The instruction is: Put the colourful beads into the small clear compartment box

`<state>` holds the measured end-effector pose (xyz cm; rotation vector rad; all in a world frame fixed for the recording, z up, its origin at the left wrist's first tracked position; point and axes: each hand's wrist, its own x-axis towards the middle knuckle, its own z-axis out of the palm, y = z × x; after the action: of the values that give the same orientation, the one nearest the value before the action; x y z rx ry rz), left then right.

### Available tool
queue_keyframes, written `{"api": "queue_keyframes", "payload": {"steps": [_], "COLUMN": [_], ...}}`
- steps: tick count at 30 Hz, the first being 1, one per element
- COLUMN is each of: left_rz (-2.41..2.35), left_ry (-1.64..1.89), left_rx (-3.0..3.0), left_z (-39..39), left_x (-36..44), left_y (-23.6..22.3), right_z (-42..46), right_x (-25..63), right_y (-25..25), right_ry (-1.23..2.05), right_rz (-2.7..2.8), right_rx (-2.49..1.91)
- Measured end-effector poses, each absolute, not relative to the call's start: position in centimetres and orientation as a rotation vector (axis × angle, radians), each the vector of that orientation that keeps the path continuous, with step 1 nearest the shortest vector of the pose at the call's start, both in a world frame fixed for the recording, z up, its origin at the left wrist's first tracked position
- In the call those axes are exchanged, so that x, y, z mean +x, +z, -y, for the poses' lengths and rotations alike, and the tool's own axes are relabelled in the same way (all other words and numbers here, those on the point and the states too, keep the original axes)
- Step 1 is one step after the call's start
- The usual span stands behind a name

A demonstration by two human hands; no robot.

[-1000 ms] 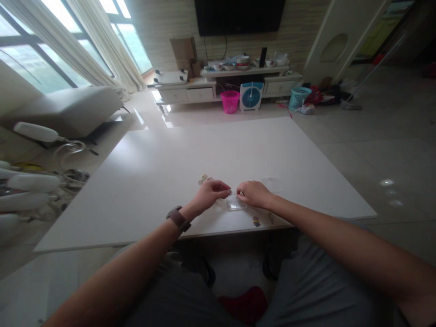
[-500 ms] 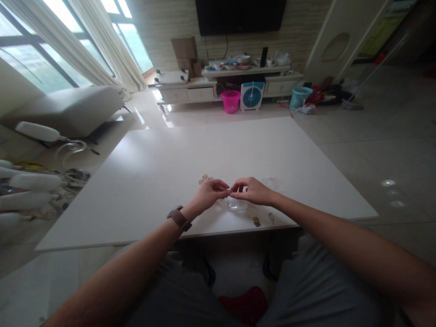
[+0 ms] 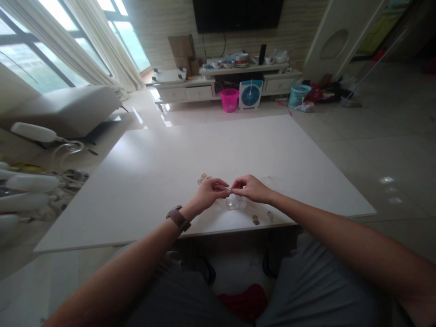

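My left hand (image 3: 208,194) and my right hand (image 3: 252,188) meet fingertip to fingertip just above a small clear plastic box (image 3: 235,203) near the front edge of the white table (image 3: 170,168). Both hands are pinched on a tiny object between them, too small to name. A small yellow and blue charm (image 3: 255,220) and a small pale piece (image 3: 270,215) lie on the table just in front of my right wrist. Small patterned pieces (image 3: 203,178) lie behind my left hand. A brown watch is on my left wrist.
A clear lid or sheet (image 3: 272,183) lies right of my right hand. Beyond the table stand a pink basket (image 3: 229,100), a blue fan (image 3: 251,94), a teal basket (image 3: 299,95) and a low TV cabinet (image 3: 190,91). A sofa (image 3: 61,111) is at left.
My right hand lifted off the clear box and rose to meet my left hand's fingertips above it. The charm near the table edge came into view.
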<state>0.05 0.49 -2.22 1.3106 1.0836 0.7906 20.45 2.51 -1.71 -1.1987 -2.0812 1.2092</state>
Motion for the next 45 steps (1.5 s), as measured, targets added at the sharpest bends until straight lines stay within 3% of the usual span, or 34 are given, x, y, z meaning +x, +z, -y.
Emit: {"api": "queue_keyframes", "payload": {"steps": [10, 24, 32, 38, 45], "left_rz": [-1.166, -1.129, -1.158, -1.456, -1.755], "left_ry": [0.777, 0.768, 0.783, 0.853, 0.546], "left_rx": [1.367, 1.343, 1.386, 1.601, 1.792], "left_z": [-0.5, -0.5, -1.0, -4.4, -6.3], "left_x": [-0.1, 0.0, -0.4, -5.4, -9.6], "left_y": [-2.2, -2.1, -1.7, -0.6, -3.3], "right_z": [-3.5, -2.3, -2.3, -2.8, -2.9], "right_x": [21.5, 20.5, 20.8, 21.9, 23.2], "right_y": [-2.4, -2.6, -1.5, -0.7, -0.9], "right_ry": [0.676, 0.307, 0.373, 0.348, 0.415], "right_rz": [2.511, 2.680, 2.773, 2.708, 2.821], "right_rx": [-1.653, -1.702, -1.609, -1.552, -1.640]}}
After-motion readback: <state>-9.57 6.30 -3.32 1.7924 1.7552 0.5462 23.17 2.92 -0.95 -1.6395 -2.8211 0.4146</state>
